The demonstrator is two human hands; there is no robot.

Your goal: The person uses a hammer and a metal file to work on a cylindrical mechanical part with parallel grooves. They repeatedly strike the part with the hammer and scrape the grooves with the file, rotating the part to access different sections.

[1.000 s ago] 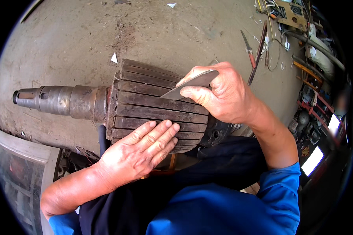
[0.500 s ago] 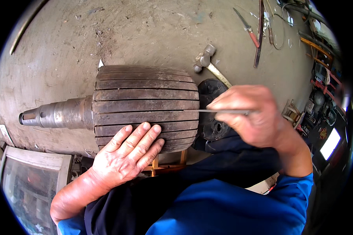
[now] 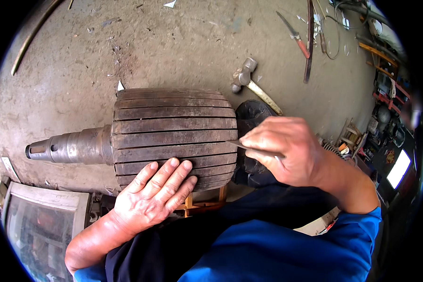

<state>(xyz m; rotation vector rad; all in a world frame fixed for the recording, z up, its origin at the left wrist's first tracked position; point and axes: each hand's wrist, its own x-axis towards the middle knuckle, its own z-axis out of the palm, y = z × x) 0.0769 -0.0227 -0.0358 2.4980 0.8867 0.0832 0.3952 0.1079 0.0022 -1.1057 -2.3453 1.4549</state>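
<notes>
Head view: left hand (image 3: 148,199) lies flat on slotted rotor (image 3: 174,126), right hand (image 3: 293,152) pinches plate (image 3: 256,150)

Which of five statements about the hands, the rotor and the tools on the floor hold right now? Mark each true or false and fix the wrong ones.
1. The left hand lies on the slotted rotor. True.
2. The right hand grips a hammer. False: the right hand holds a thin flat metal piece.
3. A ball-peen hammer lies on the floor. True.
4. The stepped shaft points to the person's right. False: the stepped shaft points left.
5. A red-handled knife lies by a long dark bar. True.
</notes>
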